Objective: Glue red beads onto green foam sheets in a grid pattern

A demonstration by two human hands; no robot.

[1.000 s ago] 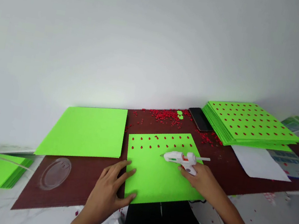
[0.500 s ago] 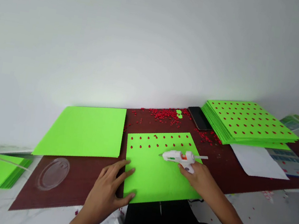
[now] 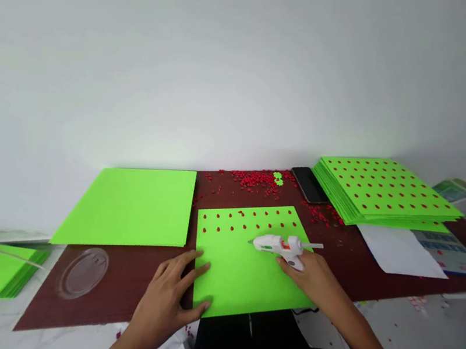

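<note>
A bright green sheet lies in front of me, with two rows of small red pieces along its far part. My right hand is wrapped round the handle of a white glue gun with a clear glue stick poking out of its back. The nozzle points left, at or just above the sheet below the second row; contact cannot be made out. At the sheet's left edge rests my left hand, fingers spread, its fingertips on the green surface.
Plain green sheets lie to the left. Loose red pieces are scattered at the back near a black phone. A stack of dotted green sheets stands at the right, beside white paper. A clear round lid sits front left.
Hardly anything differs. The view has shifted very slightly; both hands and the glue gun keep nearly the same place over the sheet.
</note>
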